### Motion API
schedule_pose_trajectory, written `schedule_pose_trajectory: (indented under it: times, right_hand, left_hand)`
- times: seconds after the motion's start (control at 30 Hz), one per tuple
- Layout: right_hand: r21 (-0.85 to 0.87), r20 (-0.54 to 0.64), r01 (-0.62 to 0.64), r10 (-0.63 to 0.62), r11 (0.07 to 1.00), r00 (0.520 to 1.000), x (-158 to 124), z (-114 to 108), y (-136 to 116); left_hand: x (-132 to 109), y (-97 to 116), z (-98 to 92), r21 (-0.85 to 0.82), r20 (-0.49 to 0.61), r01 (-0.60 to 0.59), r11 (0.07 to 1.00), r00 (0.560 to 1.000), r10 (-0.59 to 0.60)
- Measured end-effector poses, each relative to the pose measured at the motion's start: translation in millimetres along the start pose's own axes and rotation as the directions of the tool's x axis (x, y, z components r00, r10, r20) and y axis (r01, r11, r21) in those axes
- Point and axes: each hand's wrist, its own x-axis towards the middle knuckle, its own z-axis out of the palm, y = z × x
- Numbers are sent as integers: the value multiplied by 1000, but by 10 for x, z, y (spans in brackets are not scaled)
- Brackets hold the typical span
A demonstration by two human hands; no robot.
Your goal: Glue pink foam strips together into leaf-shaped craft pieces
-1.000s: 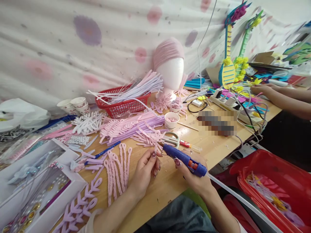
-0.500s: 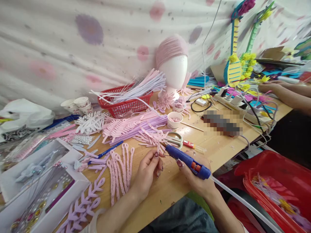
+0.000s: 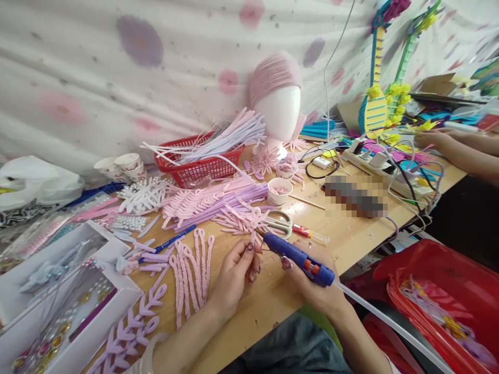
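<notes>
My left hand [image 3: 233, 275] is closed in a pinch on a small pink chenille stem piece [image 3: 253, 238], held upright above the table. Wrapped round a blue glue gun [image 3: 298, 259], my right hand [image 3: 312, 283] points its nozzle left at the pinched piece. The nozzle tip is close to the piece; whether they touch I cannot tell. A long clear glue stick [image 3: 385, 315] sticks out of the gun's back. Left of my left hand lie several twisted pink chenille loops [image 3: 191, 278]. Scissors [image 3: 281, 223] rest just beyond the gun.
A red basket [image 3: 202, 169] of chenille stems stands at the back beside a white mannequin head [image 3: 283, 111]. A paper cup [image 3: 279, 192] holds pink bits. White boxes [image 3: 128, 291] sit left, a power strip [image 3: 385, 169] right. Another person's hands [image 3: 440, 140] work at far right.
The view has shifted slightly. My hands, the glue gun and the pink piece keep nearly the same places relative to each other.
</notes>
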Motion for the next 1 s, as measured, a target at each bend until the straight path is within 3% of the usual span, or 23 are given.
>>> schedule_pose_trajectory:
  times: [0.17,0.3,0.5,0.57,0.67,0.8,0.9,1.0]
  right_hand:
    - [-27,-17,-64,64,998,998,2,-26,43]
    - [-85,-80,-183,176,980,981,30,-191,129]
    - [-268,-293,-469,392,842,872,264,-732,480]
    - [-313,-310,-518,429,796,848,384,-869,601]
    - [-364,-194,-511,473,779,859,542,-935,733]
    - [-434,-37,-471,508,768,861,618,-853,814]
    - [-572,-50,-440,506,692,861,505,-829,792]
    - [-731,-148,-433,497,528,855,240,-893,635]
  left_hand:
    - [-14,22,1,29,-5,-1,1000,1000,1]
    - [-21,20,-2,26,-37,1,1000,999,0]
    - [-12,-15,-12,19,-57,10,1000,998,-9]
    - [-15,-20,-12,20,-63,20,1000,998,-19]
    - [-21,-25,-16,29,-77,32,999,997,-30]
    - [-5,-46,-30,40,-97,46,998,994,-42]
    - [29,-70,-36,38,-108,61,997,992,-57]
    - [52,-91,-28,30,-117,77,997,990,-73]
